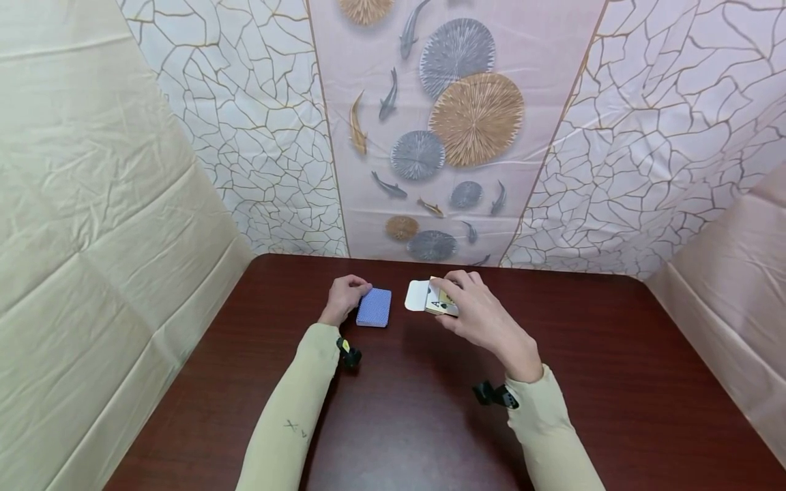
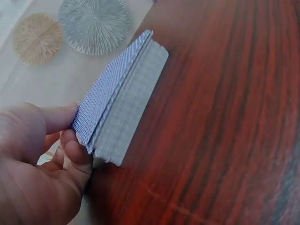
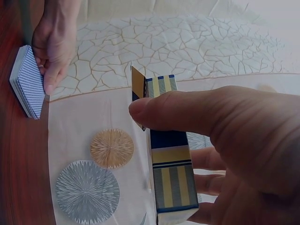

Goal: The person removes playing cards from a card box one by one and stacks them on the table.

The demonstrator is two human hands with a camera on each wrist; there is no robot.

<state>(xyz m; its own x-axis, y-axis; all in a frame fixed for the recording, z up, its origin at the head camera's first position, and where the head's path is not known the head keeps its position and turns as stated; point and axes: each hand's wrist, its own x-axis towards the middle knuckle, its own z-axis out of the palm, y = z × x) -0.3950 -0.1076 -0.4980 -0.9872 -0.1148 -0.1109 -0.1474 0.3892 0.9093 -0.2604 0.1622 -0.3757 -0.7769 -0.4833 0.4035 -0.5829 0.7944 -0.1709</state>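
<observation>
A deck of playing cards (image 1: 374, 308) with blue patterned backs lies face down on the table, left of centre. My left hand (image 1: 344, 299) pinches its far left corner, with the thumb on top and the other fingers curled at the edge. In the left wrist view, the upper cards of the deck (image 2: 115, 86) sit slightly offset from the thick stack below. To the right, my right hand (image 1: 482, 314) grips a card box (image 1: 443, 300) printed with an ace, held over the table. The box's white end flap (image 1: 416, 295) stands out toward the deck. Striped navy and gold sides show on the box (image 3: 174, 187) in the right wrist view.
The dark red-brown wooden table (image 1: 399, 423) reaches back to a patterned cloth wall (image 1: 276, 136). Pale cloth (image 1: 92, 273) hangs along the left side, and more cloth (image 1: 731, 259) along the right. Each sleeved wrist carries a small black camera.
</observation>
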